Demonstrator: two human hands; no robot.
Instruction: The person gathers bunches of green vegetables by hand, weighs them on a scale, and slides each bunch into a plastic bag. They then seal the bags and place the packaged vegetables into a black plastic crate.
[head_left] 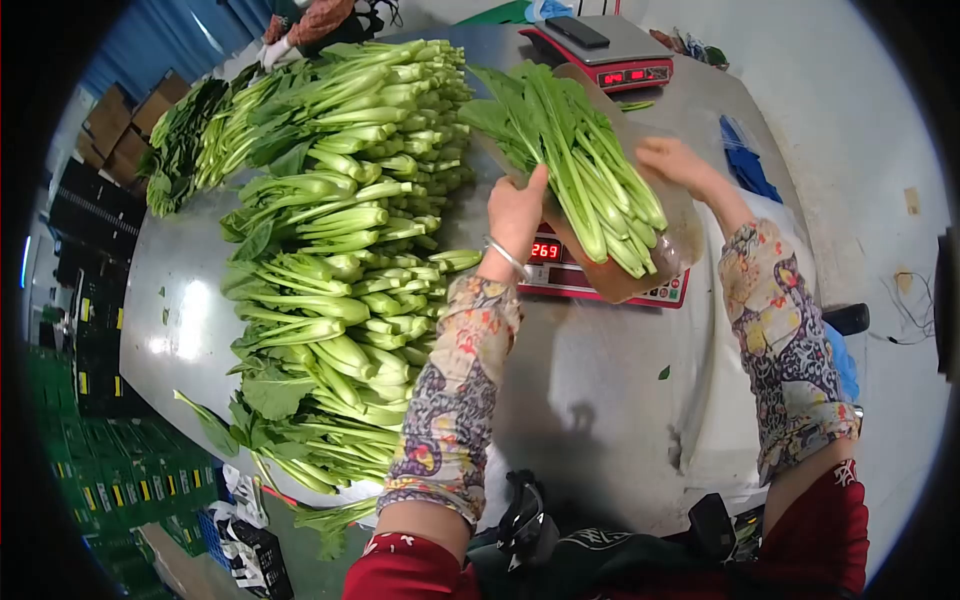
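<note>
A bunch of leafy green stalks (590, 180) lies on a brown board (625, 285) on top of a red scale (560, 278) with a lit display. My left hand (517, 212) is at the left side of the bunch, its thumb raised against the leaves; what its fingers hold is partly hidden. To the right of the bunch, my right hand (680, 165) is held up with its fingers bent toward the stalks, apart from them. A large pile of similar greens (350, 260) covers the table left of my left arm.
A second red scale (640, 72) with a dark phone (578, 32) on it stands at the back. Blue cloth (748, 160) lies at the right edge. Another person's gloved hand (274, 52) is beyond the pile. Green crates (130, 470) stand at the lower left.
</note>
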